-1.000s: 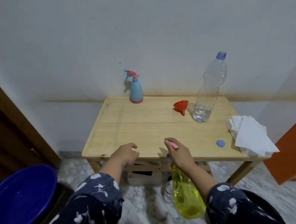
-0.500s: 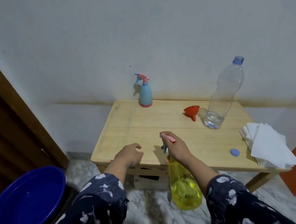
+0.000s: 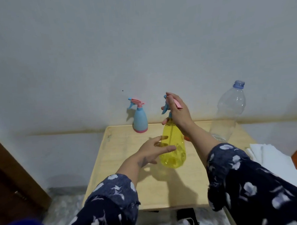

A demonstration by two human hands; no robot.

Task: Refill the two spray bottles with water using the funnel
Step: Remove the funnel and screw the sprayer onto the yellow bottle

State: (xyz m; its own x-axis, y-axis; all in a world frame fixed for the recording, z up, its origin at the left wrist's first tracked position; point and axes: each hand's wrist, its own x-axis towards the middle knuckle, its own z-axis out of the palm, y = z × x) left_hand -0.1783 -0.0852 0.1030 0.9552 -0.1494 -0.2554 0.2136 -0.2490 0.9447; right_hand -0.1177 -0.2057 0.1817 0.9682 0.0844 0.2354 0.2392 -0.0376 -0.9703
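Lifting yellow bottle (image 3: 172, 145) up over table (image 3: 123, 165): 1 s ago it hung below the edge, now held upright above the top, w/ R hand (image 3: 178, 114) clenched on its sprayer. L hand (image 3: 153, 152) open, fingers touching the body. Blue bottle (image 3: 140, 119) at back, untouched. Funnel mostly hidden behind R arm. Est.: unscrewing the head comes next.

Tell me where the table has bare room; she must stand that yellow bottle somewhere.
Bare wood lies along the table left side, before the blue spray bottle, and the near edge between both sleeves. The right side is crowded: clear bottle, white papers.
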